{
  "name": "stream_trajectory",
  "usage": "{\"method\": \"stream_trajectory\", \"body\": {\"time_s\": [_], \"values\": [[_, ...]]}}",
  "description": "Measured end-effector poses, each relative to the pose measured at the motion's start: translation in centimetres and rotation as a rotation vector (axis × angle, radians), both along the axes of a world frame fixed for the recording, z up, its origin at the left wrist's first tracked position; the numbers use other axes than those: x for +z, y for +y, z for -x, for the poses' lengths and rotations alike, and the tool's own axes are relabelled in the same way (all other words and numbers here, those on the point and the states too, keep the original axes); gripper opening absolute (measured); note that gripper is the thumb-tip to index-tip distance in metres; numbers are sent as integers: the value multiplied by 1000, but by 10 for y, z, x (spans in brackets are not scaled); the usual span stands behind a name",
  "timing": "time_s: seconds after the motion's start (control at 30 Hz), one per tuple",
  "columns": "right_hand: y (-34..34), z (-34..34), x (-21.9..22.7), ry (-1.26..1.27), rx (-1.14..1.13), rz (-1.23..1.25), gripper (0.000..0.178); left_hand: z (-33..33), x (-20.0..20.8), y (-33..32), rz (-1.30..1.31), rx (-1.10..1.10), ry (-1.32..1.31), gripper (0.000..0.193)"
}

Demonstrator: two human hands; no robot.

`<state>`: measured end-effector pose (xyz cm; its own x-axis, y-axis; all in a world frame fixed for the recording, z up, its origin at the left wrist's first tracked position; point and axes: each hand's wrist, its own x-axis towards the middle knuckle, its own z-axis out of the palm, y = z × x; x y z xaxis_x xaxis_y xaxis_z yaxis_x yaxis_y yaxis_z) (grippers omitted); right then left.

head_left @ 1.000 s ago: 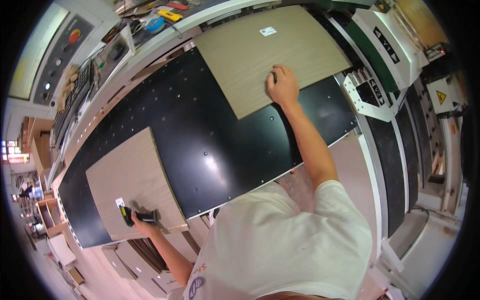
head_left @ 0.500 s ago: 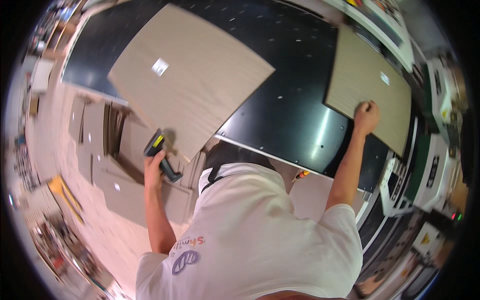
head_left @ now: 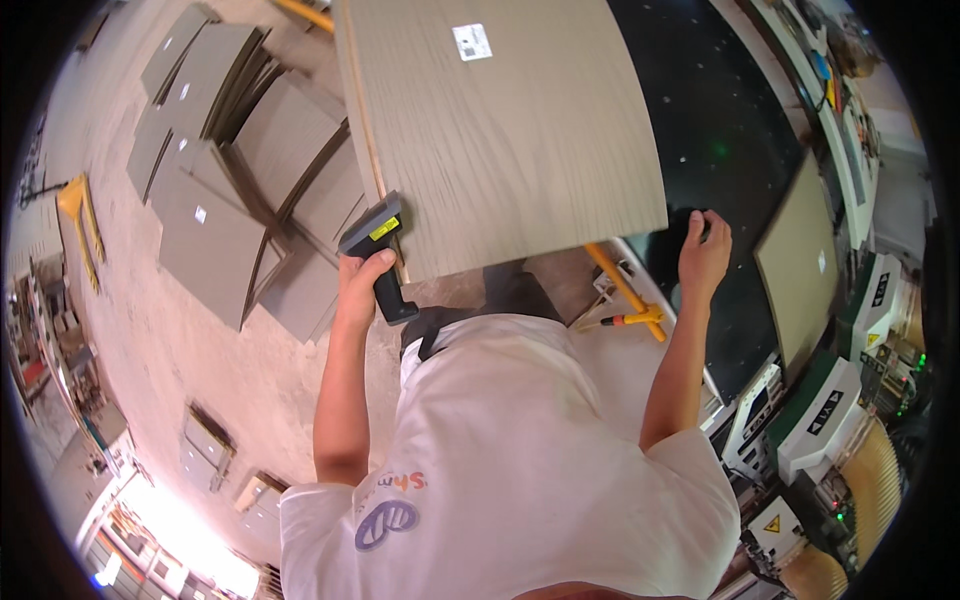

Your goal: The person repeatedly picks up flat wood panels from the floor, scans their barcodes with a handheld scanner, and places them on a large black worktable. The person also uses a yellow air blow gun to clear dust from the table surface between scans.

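My left hand (head_left: 362, 285) is closed round the handle of a black handheld barcode scanner (head_left: 395, 290) with a yellow label. The scanner's head overlaps the left edge of a large brown wood-grain panel (head_left: 520, 150) at its near corner. A white label (head_left: 472, 42) is stuck on the panel's far part. My right hand (head_left: 705, 258) hovers over the black table (head_left: 735, 310), just right of the panel's near right corner. Its fingers are curled with the thumb against them, around something dark that I cannot make out.
Several brown labelled panels (head_left: 210, 240) stand stacked on the floor at left, near a yellow forked tool (head_left: 75, 205). Another panel (head_left: 800, 265) lies on the table's right part, beside a green-and-white machine (head_left: 825, 425). An orange bar (head_left: 620, 285) and orange-black tool (head_left: 632, 319) sit below the table edge.
The view has turned, and the large panel now lies straight ahead and nearer. My right hand has come away from the right-hand panel. The scanner stays in my left hand, now at the large panel's edge.
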<state>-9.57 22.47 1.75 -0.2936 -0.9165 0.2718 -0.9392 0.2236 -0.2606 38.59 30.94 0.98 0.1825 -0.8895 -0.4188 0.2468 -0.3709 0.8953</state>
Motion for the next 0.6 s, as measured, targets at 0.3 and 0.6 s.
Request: {"method": "stream_trajectory", "body": {"time_s": [0.3,0.6], "values": [[171,-170,-8,-834,302,-402,47,-106,19,262,-25,181,-20,42],[277,-296,-7,-618,870,-682,45,-152,61,550,-55,390,147,60]]}}
